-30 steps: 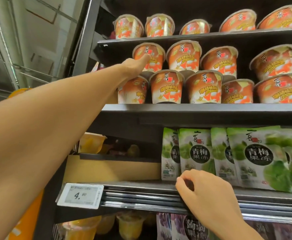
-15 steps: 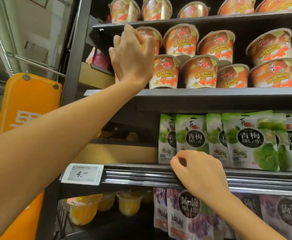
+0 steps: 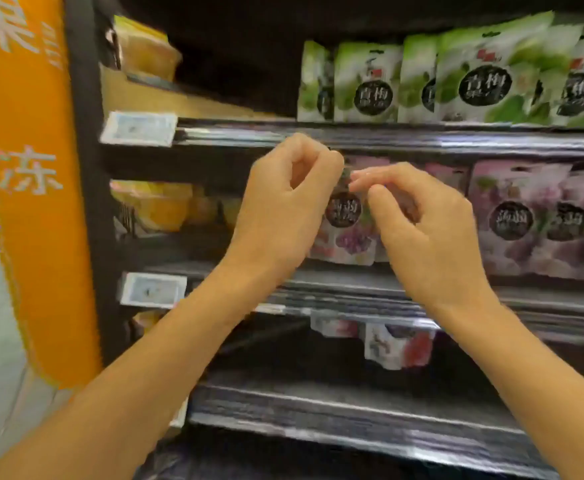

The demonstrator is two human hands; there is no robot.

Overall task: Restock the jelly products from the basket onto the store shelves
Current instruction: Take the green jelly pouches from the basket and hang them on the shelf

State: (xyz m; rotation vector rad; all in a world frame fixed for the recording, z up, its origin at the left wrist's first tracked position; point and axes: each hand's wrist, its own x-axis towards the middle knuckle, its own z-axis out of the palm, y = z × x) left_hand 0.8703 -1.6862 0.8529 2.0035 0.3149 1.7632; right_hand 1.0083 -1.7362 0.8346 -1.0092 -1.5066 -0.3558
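Left hand, right hand: fingers curled.

I count two hands, the left hand and the right hand. Three shelf edges run across. On the top one I make out five green pouches, perhaps a sixth cut off at the right border. Below stand three purple pouches with round black labels, plus one half hidden behind the right hand. Two white price tags, two small packs under the middle shelf, one orange sign. The yellow cups are too blurred to count.
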